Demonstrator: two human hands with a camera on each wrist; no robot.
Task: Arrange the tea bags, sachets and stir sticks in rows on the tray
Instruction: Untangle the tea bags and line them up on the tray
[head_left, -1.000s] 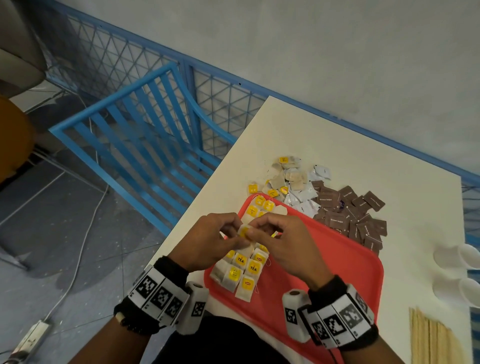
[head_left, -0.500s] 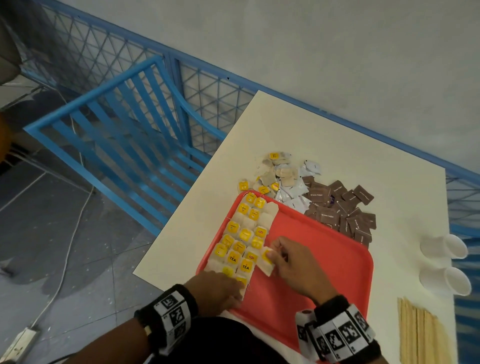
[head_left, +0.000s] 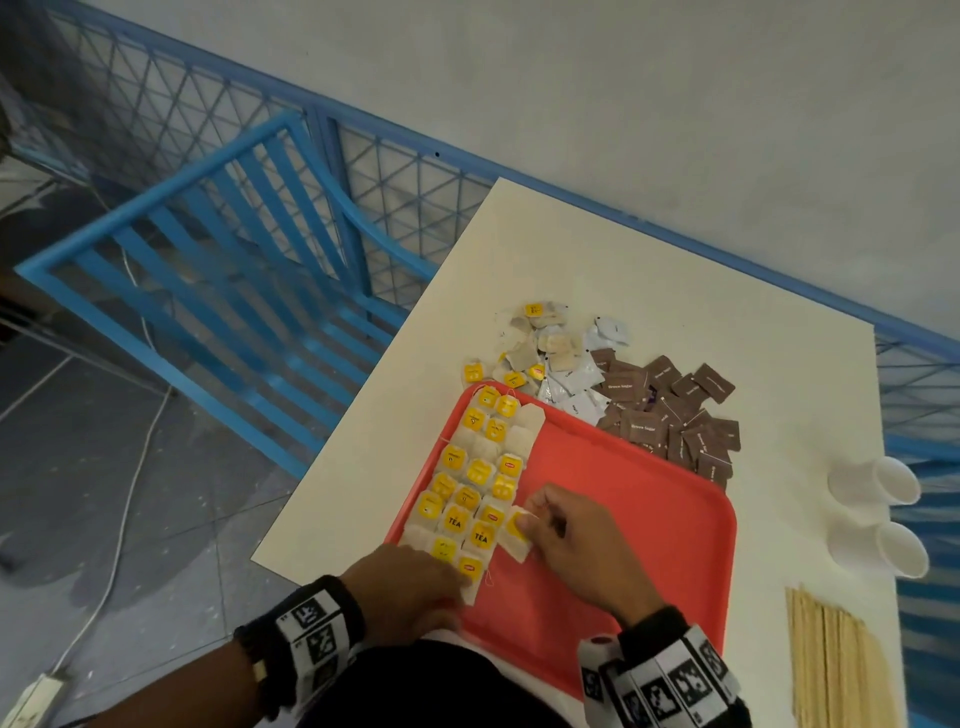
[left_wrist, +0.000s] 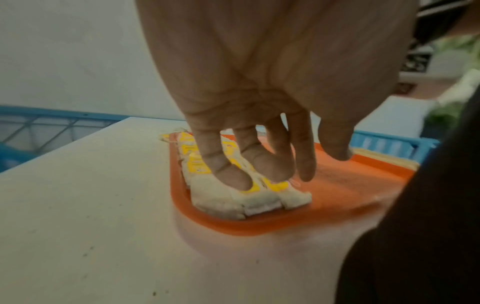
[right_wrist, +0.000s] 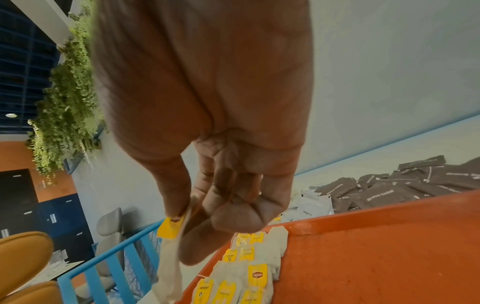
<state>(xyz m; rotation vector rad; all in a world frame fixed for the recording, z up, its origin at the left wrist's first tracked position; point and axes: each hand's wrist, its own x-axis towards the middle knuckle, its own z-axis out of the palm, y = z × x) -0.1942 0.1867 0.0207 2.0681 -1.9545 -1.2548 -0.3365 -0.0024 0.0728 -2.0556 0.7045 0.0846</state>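
A red tray (head_left: 628, 499) lies on the white table, its left side filled with rows of yellow-tagged tea bags (head_left: 475, 473). My right hand (head_left: 540, 519) pinches one tea bag (head_left: 514, 535) by its tag beside the rows; in the right wrist view the same tea bag (right_wrist: 168, 246) hangs from thumb and finger. My left hand (head_left: 447, 574) presses straight fingers (left_wrist: 228, 174) on the nearest tea bags (left_wrist: 259, 197) at the tray's (left_wrist: 233, 224) front corner. Loose tea bags (head_left: 535, 338), white sachets (head_left: 571, 384) and brown sachets (head_left: 670, 410) lie heaped behind the tray. Wooden stir sticks (head_left: 836, 670) lie at the right.
Two white paper cups (head_left: 878, 514) lie on their sides at the table's right edge. A blue metal rail (head_left: 218, 270) and mesh fence stand left of and behind the table. The tray's right half shows bare red.
Both hands came down from holding one tea bag together above the tray. The left hand went to the front tea bags; the right hand lowered its tea bag beside the rows.
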